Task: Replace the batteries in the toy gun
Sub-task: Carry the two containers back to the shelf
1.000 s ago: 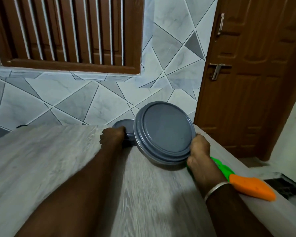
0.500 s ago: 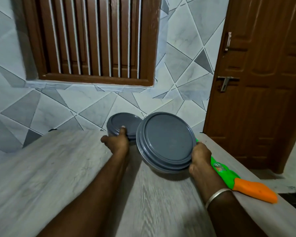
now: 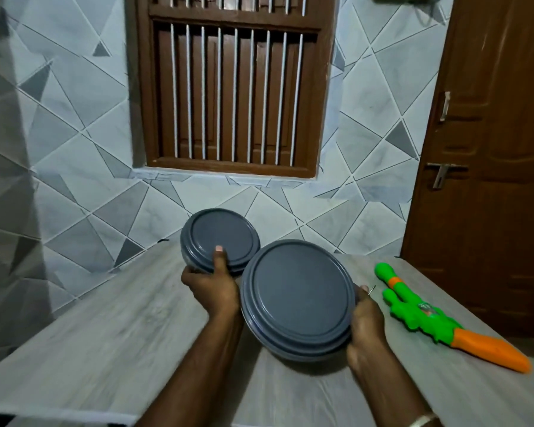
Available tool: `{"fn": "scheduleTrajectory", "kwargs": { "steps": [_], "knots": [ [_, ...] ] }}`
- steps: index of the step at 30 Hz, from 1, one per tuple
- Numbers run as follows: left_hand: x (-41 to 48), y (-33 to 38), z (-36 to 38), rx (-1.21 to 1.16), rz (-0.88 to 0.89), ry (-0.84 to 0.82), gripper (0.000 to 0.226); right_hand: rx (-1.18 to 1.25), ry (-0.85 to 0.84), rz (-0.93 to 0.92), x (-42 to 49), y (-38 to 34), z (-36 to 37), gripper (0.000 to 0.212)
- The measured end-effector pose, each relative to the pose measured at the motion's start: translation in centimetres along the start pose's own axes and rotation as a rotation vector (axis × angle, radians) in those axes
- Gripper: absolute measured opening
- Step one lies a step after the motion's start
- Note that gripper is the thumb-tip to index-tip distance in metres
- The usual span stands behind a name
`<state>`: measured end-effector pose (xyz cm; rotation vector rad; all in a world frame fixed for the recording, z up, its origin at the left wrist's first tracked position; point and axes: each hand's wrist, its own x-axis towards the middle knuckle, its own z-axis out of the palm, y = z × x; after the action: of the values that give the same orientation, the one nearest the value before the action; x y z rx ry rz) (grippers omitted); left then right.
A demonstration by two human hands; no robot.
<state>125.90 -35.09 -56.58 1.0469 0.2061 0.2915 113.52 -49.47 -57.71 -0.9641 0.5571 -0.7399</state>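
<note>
While the hands [image 3: 211,288] [image 3: 367,326] grip two lidded containers [image 3: 221,237] [image 3: 296,298], their contents are hidden.

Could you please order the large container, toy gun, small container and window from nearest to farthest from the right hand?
1. large container: gripped by the right hand.
2. toy gun: on the table, just to its right.
3. small container: farther left, in the left hand.
4. window: on the far wall.
</note>
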Motion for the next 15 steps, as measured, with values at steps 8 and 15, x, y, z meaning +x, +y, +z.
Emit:
{"fn": "scheduleTrajectory", "kwargs": {
  "steps": [8, 15],
  "knots": [
    [-0.9, 1.6, -2.0, -0.054, 0.05, -0.027, 0.062, 0.044, 0.033, -0.024, -2.4, -0.3, 0.5, 0.037],
    [-0.3, 0.6, -0.7, -0.013, 0.038, -0.072, 0.056, 0.021, 0.02, -0.039, 0.2, -0.7, 0.7, 0.035]
  ]
}}
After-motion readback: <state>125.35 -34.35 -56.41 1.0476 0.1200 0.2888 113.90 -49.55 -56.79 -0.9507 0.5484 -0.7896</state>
